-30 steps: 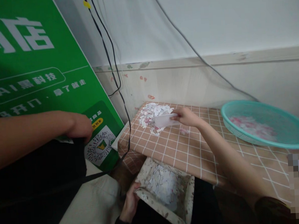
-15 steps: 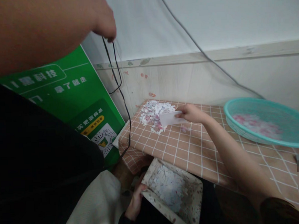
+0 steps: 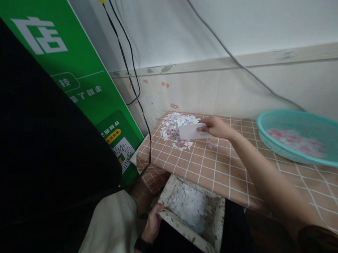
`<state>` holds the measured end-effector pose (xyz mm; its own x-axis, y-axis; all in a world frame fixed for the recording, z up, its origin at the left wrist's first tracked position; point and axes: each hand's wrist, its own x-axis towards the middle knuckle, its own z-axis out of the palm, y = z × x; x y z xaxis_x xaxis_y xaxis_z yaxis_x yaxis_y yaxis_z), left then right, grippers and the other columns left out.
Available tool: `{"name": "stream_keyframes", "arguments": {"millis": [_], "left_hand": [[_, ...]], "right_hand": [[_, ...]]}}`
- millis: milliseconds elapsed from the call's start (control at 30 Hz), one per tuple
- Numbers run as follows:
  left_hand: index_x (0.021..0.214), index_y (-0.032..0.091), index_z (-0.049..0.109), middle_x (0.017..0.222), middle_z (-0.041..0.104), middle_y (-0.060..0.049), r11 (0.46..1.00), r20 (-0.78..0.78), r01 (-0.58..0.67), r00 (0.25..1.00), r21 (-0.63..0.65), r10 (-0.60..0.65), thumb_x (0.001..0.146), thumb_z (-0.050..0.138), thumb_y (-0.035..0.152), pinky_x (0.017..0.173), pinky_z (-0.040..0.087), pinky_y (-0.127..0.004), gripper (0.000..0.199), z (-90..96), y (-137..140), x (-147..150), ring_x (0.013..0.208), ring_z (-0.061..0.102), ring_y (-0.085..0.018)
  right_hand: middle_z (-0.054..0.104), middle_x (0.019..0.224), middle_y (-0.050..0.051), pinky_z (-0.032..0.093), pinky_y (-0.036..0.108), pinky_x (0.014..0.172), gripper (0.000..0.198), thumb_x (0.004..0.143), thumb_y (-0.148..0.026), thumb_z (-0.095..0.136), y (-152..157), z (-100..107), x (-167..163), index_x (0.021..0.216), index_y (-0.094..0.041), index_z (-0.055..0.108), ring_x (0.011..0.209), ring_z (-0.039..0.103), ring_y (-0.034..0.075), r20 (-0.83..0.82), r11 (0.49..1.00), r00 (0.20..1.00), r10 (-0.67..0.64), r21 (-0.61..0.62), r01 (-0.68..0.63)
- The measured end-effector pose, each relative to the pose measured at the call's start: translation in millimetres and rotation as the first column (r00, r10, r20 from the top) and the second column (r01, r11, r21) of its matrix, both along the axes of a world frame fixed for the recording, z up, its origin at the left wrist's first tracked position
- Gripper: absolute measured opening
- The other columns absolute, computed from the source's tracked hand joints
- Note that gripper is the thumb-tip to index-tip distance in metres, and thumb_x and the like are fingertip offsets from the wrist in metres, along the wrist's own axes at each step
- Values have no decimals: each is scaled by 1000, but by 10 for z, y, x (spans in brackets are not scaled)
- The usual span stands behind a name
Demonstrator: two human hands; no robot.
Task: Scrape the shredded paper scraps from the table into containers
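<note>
My right hand [image 3: 218, 127] pinches a white card [image 3: 190, 131] and holds its edge against a heap of paper scraps [image 3: 176, 126], mostly white with some pink. The heap lies on a brown checked tablecloth [image 3: 207, 166] at the table's far left corner. Below the table's front edge, my left hand [image 3: 154, 219] grips the left rim of a patterned bin [image 3: 188, 237], tilted with its mouth toward me. White paper scraps [image 3: 190, 206] cover much of the inside of the bin. A few pinkish scraps [image 3: 211, 144] lie just right of the card.
A turquoise basket [image 3: 260, 118] with pink and white bits inside stands at the right of the table. Black cords [image 3: 122, 49] hang at the table's left corner, beside a green sign [image 3: 83, 66]. A person in dark clothing [image 3: 53, 147] stands close on the left.
The other person's arm, which reached to the hanging cords at upper left, has left the view. The card has barely moved at the heap, and my left hand still holds the bin.
</note>
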<state>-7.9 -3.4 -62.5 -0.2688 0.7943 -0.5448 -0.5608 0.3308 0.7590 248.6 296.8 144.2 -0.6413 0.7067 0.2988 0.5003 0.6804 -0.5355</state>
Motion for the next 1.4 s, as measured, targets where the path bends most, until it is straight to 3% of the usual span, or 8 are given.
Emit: {"name": "stream_keyframes", "arguments": {"millis": [133,533,933,1167,1400], "left_hand": [[84,14,71,85,75,-8,996,46,62,997,57,-65,68,59,30,85,47,-42,25,2,-18,3,90,66,-30],[90,14,71,91,75,-9,998,63,52,996,47,-55,67,60,29,84,48,-42,29,35,-14,5,91,66,-31],[89,15,71,87,75,-9,997,56,54,997,49,-56,67,58,30,83,48,-42,30,-6,-8,5,92,66,-31],[87,13,71,86,75,-9,997,56,53,997,63,-57,67,59,30,86,46,-44,30,-54,21,64,93,65,-32],[99,19,71,93,75,-8,985,58,107,992,133,-116,71,55,28,89,45,-45,33,-39,61,155,100,63,-32]], "right_hand": [[61,68,2,35,28,60,19,84,-31,54,3,-65,-63,84,-17,67,62,51,14,-26,997,999,-40,66,41],[54,62,0,32,28,57,23,83,-35,56,-2,-45,-46,72,-16,62,58,46,12,6,1000,1000,1,-30,-1],[54,61,-1,31,28,56,20,83,-34,55,-172,-70,-246,79,-17,66,57,45,12,12,995,999,46,-86,-44],[52,58,-1,29,28,54,20,82,-33,55,-206,1,-248,77,-16,65,54,44,11,25,999,1000,4,-52,-3],[53,62,-1,32,26,53,20,84,-34,54,-222,-90,-323,78,-16,63,57,45,11,-64,986,994,92,-135,-100]]}}
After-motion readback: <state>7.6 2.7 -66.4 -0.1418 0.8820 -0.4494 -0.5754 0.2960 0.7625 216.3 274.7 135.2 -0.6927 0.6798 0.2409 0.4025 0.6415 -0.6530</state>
